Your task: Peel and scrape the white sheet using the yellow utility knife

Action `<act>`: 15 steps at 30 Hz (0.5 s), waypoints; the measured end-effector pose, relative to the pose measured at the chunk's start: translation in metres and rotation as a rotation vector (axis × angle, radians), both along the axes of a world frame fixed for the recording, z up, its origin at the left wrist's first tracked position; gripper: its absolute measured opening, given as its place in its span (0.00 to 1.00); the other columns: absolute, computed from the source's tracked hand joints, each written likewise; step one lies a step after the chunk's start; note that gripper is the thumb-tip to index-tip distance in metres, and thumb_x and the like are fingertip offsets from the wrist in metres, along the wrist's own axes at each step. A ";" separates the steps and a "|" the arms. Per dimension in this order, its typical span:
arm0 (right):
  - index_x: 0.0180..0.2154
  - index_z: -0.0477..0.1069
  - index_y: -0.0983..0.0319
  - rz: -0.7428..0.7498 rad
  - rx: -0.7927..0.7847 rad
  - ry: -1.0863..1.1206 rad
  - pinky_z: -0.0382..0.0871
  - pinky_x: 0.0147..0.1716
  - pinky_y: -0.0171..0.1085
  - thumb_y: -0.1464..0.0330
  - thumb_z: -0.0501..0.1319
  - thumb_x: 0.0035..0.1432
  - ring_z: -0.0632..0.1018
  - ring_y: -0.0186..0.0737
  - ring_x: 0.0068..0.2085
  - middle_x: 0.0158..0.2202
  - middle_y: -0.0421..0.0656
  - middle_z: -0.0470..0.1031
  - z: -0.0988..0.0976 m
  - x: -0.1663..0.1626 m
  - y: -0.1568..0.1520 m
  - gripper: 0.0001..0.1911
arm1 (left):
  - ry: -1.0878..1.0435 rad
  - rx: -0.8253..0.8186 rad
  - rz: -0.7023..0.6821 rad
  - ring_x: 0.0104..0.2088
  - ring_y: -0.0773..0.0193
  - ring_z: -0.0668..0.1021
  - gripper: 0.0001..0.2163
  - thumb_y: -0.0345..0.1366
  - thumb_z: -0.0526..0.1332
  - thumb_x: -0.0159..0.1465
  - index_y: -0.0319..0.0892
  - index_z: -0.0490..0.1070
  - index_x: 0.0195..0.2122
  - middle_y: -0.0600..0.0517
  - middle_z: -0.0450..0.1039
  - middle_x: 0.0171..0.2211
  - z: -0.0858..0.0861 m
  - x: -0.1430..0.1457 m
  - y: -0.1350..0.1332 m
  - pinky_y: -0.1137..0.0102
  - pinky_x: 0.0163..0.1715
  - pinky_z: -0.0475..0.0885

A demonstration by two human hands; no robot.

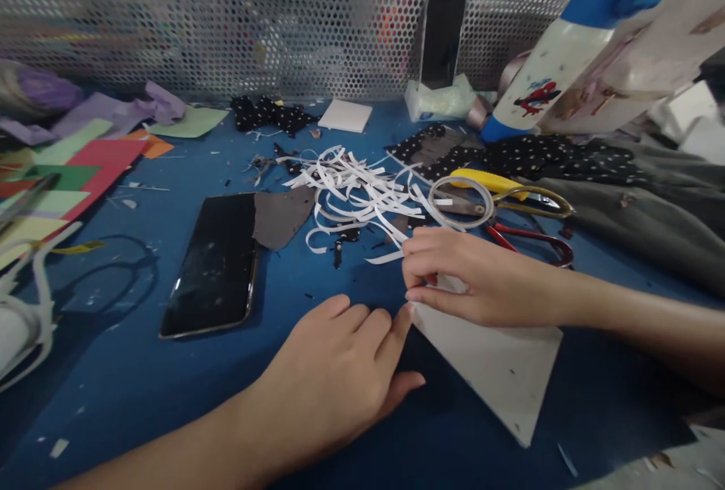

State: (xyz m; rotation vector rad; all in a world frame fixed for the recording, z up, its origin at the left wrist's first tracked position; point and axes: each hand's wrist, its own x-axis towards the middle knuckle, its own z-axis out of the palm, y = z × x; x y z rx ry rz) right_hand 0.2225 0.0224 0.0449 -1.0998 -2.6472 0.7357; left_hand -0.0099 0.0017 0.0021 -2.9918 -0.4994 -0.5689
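Note:
A piece of white paper [501, 369] lies on the blue tabletop with a pointed, triangular outline and a few dark specks on it. My right hand [470, 275] rests over its upper part, fingers curled and thumb against the paper near the left corner. Part of the sheet shows between that thumb and the fingers. My left hand [343, 362] reaches in from the lower left. Its index fingertip touches the same corner, while the thumb sticks out apart and the other fingers bend loosely. What lies beneath the right palm is hidden.
Curled white paper strips [362, 192] lie ahead, beside scissors [504, 207] with yellow and red on the handles. A phone [215, 263] lies left, near coloured papers [96, 173]. Behind are another upright phone [442, 41], a bottle [558, 67] and dotted black fabric [566, 158].

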 end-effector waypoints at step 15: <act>0.34 0.70 0.63 0.071 0.212 -0.182 0.59 0.41 0.41 0.66 0.56 0.70 0.67 0.43 0.39 0.33 0.43 0.69 0.000 0.013 0.002 0.11 | 0.030 0.033 -0.008 0.25 0.61 0.74 0.22 0.37 0.44 0.77 0.29 0.74 0.54 0.52 0.71 0.26 0.003 0.003 0.001 0.64 0.25 0.63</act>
